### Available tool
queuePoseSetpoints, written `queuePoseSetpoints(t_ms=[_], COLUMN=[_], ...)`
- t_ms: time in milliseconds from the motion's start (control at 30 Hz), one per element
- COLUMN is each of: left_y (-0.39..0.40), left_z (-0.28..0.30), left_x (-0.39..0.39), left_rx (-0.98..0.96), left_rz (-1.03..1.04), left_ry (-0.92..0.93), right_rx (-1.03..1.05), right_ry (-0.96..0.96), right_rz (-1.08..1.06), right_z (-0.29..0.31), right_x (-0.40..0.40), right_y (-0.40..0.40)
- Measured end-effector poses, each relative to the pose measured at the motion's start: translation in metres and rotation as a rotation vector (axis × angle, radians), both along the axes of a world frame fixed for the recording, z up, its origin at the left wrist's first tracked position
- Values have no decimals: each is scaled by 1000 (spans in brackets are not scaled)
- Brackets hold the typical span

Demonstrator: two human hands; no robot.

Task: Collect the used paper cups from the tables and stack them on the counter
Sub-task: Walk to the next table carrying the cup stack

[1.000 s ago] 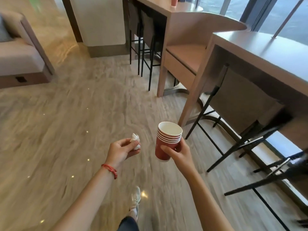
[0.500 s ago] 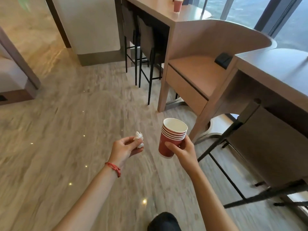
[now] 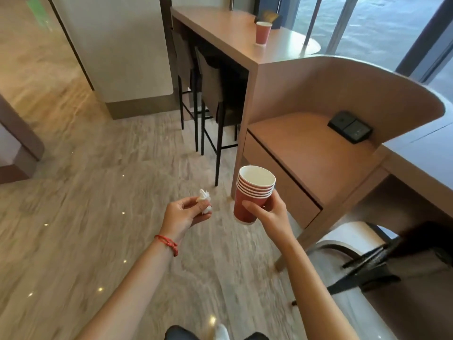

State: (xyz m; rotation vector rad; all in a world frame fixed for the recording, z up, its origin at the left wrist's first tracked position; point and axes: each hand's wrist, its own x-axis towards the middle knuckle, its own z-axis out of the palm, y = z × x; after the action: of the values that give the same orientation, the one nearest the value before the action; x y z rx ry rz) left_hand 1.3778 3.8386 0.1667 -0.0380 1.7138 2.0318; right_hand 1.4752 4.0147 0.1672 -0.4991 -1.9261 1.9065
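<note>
Paper cups are the goal here: beyond both hands, up and to the right, the long counter [image 3: 228,33] carries one lone red cup [image 3: 263,33] near its rounded far end, likely the next pickup. The nested stack of cups [image 3: 252,192] sits upright in the right hand [image 3: 270,213], fingers wrapped round its side, mouth up so another can drop in. The left hand [image 3: 182,213] pinches a crumpled tissue [image 3: 204,200], just left of the stack.

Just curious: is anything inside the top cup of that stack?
The top cup of the stack, held by the right hand, shows a bare white inside. Its bottom and the cups nested below are hidden.
</note>
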Motion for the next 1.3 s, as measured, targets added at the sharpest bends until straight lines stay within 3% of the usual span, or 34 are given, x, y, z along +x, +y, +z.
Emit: queuePoseSetpoints(t_ms=[467, 733, 1300], left_y=[126, 204, 393], left_z=[2, 39, 121], left_x=[-255, -411, -586], left_rx=[55, 34, 245], left_rz=[-64, -174, -296], left_ry=[40, 113, 216], right_rx=[42, 67, 165], right_ry=[-3, 53, 188], right_rz=[-47, -129, -233], right_z=[2, 42, 124], right_x=[-239, -378, -556], right_y=[120, 183, 367])
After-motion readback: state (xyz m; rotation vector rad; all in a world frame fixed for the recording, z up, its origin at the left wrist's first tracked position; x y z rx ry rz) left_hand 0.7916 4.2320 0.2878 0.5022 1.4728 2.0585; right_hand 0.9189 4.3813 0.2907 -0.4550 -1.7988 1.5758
